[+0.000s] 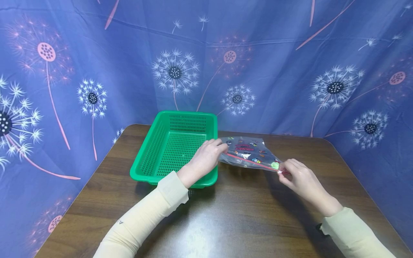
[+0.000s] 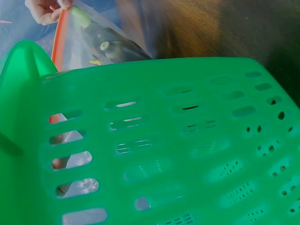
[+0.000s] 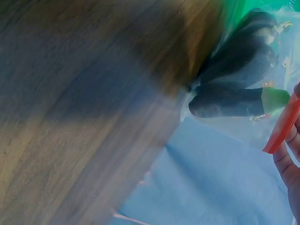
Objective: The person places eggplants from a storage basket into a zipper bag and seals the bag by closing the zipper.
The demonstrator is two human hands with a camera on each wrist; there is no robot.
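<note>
A clear zip bag [image 1: 248, 150] with cartoon prints and a red zip strip [image 1: 250, 160] is stretched between my two hands above the table. My left hand [image 1: 208, 156] grips the strip's left end, over the right rim of the green basket. At the other end, my right hand [image 1: 300, 178] pinches the strip between thumb and fingers. Inside the bag lie dark, long eggplants [image 3: 228, 102]; one has a light green cap close to the right fingers. The left fingertips are partly hidden behind the hand.
An open green plastic basket [image 1: 174, 179] with slotted walls stands at the left on the brown wooden table [image 1: 245, 222]. Its wall fills most of the left wrist view. A blue curtain [image 1: 274, 71] with dandelion prints hangs behind and beside the table.
</note>
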